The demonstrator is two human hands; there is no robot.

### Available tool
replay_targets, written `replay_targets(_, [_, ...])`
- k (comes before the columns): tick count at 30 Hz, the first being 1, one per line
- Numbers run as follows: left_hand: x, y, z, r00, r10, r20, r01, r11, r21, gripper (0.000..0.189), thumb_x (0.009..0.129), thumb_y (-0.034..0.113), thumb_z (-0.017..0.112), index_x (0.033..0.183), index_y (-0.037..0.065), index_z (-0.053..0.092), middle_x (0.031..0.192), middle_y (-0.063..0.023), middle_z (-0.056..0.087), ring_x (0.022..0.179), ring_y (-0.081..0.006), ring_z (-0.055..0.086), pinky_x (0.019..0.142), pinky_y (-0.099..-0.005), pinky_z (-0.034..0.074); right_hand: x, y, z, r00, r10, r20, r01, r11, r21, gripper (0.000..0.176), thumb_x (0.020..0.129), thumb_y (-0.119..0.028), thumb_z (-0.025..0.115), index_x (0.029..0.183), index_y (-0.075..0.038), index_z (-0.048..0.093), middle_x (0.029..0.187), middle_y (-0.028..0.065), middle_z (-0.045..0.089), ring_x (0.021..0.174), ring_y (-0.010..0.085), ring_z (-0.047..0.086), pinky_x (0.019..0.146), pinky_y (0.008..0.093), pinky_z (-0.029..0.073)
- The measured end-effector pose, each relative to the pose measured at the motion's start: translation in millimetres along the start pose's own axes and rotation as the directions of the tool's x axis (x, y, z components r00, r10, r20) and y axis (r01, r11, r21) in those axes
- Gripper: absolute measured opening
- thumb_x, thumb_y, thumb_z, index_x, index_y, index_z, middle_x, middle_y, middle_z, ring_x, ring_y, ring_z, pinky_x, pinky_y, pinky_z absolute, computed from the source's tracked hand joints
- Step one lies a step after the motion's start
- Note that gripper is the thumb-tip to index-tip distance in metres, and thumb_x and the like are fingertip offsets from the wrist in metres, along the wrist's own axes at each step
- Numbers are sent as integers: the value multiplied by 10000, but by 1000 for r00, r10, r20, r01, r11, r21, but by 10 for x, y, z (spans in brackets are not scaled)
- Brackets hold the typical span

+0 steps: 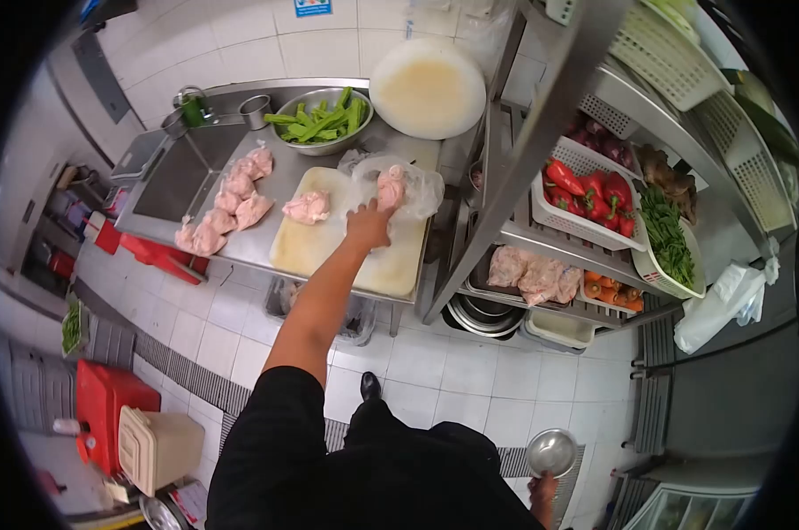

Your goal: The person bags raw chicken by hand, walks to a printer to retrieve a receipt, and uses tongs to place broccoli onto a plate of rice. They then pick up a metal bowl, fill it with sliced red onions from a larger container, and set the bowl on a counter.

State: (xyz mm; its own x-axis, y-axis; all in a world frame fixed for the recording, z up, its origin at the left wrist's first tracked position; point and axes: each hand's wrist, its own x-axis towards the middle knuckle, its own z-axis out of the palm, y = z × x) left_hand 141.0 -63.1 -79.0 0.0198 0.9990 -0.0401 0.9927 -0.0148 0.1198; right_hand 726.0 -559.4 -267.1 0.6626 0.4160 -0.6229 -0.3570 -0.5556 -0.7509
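My left hand reaches over the pale cutting board, fingers spread. Its fingertips come right to the lower end of a raw chicken piece, which lies on a clear plastic bag. Another chicken piece sits on the board's left part. Further left, a row of chicken pieces rests on the steel counter. Low at my right side, my right hand grips a round metal bowl by its edge.
A steel bowl of green vegetables and a round white board stand behind. The sink is at left. A steel rack at right holds a basket of red peppers and a tray of chicken.
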Motion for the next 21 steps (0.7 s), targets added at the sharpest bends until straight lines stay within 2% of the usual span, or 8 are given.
replay_targets(1, [49,-128,168,1000,15,20,-15,1000,-8,537,729,203,725,1247,218,582,1334,-149,455,1175,-379,492,893,-490,469,-235,119,65,992,98,-80,-101,994,-31,169,850,-170,523,879,-3,529,574,67,502,419,139,452,370,281,356])
replay_targets(3, [-46,-337,657,945,141,-295,-150,989,-7,368,757,135,632,1124,160,648,1312,-141,488,1071,-347,542,843,-493,459,-628,364,153,984,176,2,-176,984,-3,169,856,-176,528,879,-8,535,577,69,506,416,147,437,384,288,350])
replay_targets(9, [-992,-425,839,976,89,-201,-124,978,-165,430,795,186,649,1220,137,612,1341,-163,467,1081,-353,520,923,-510,417,-1232,291,565,960,239,-142,-256,960,-111,192,848,-218,556,862,-27,549,610,55,510,445,128,440,398,270,323])
replay_targets(15, [-863,-637,491,910,66,-410,-192,942,-274,514,854,275,639,1317,90,513,1388,-164,446,1167,-371,504,1037,-482,363,-1002,318,1236,969,224,-100,-241,945,-219,242,839,-254,538,913,-24,547,645,55,513,485,137,459,423,280,355])
replay_targets(17, [-624,-1086,562,838,-194,-509,-106,858,-502,569,845,298,660,1303,2,499,1319,-222,499,1198,-394,482,1047,-464,358,-871,218,1362,977,213,10,-210,969,-128,207,842,-233,528,898,-34,542,643,52,512,483,132,458,420,276,352])
replay_targets(19, [-419,-1985,614,628,-484,-610,209,860,-466,571,849,317,658,1235,-75,502,1255,-259,550,1176,-408,518,982,-452,416,-788,126,1490,976,191,106,-188,982,-36,173,845,-212,518,882,-44,538,642,48,511,480,127,456,417,273,350])
replay_targets(20, [-385,-2532,548,648,-682,-339,432,696,-573,561,836,309,648,1211,-84,507,1214,-280,569,1141,-411,549,943,-464,439,-759,78,1548,988,120,100,-120,993,-5,150,844,-199,516,884,-55,527,631,37,500,480,119,454,411,261,342])
replay_targets(21, [-250,-3548,1069,729,-670,-137,456,625,-633,531,829,308,612,1166,-93,522,1115,-306,610,1048,-429,599,885,-482,466,-781,42,1558,995,49,88,-52,998,28,127,844,-186,513,887,-67,517,621,26,489,480,112,451,405,250,335])
